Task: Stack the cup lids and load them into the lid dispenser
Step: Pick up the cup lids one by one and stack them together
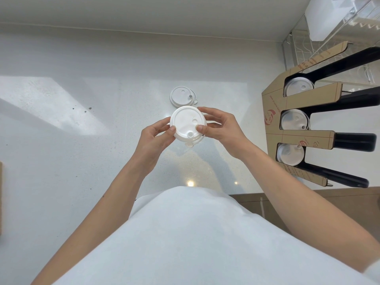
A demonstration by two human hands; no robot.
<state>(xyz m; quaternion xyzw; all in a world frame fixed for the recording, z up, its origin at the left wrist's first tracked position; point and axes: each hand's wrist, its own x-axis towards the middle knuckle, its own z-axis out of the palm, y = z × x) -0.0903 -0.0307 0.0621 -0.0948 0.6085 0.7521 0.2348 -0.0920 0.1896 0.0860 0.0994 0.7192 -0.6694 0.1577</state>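
Note:
A short stack of white cup lids (186, 122) is held above the white counter between both hands. My left hand (156, 138) grips its left rim with thumb and fingers. My right hand (218, 126) holds the right rim, thumb pressed on the top lid. More white lids (182, 96) lie on the counter just beyond the held stack. The lid dispenser (304, 138), black with brown cardboard-coloured covering, stands at the right and has three slots, each with lids (294, 119) inside.
The white counter (102, 124) runs to a wall at the back. A wire rack (308, 48) with a clear box stands at the far right behind the dispenser. A brown edge (1, 198) shows at the far left. The counter's front edge is at my waist.

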